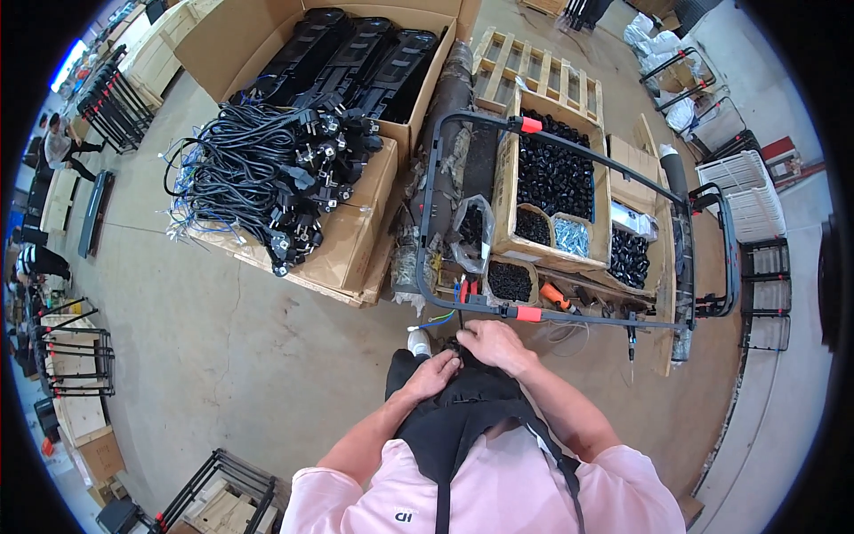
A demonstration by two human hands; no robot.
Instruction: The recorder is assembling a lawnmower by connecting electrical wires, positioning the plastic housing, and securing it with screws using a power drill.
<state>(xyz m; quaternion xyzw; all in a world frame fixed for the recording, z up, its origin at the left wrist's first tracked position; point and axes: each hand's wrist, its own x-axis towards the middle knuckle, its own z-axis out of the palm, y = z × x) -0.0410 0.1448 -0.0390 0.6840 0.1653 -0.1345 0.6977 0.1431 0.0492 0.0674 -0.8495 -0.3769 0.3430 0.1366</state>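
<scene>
"Head view: what's held?"
"Right hand pinches a black cable beside the black frame; left hand curls close by, its grip too hidden to tell."

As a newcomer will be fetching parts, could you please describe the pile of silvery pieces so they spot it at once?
Ahead of the person's right hand is a big tan crate, mostly full of black parts. In its near right corner lies the pile of silvery pieces, its bright metallic shine setting it apart from the black parts beside it.
</scene>
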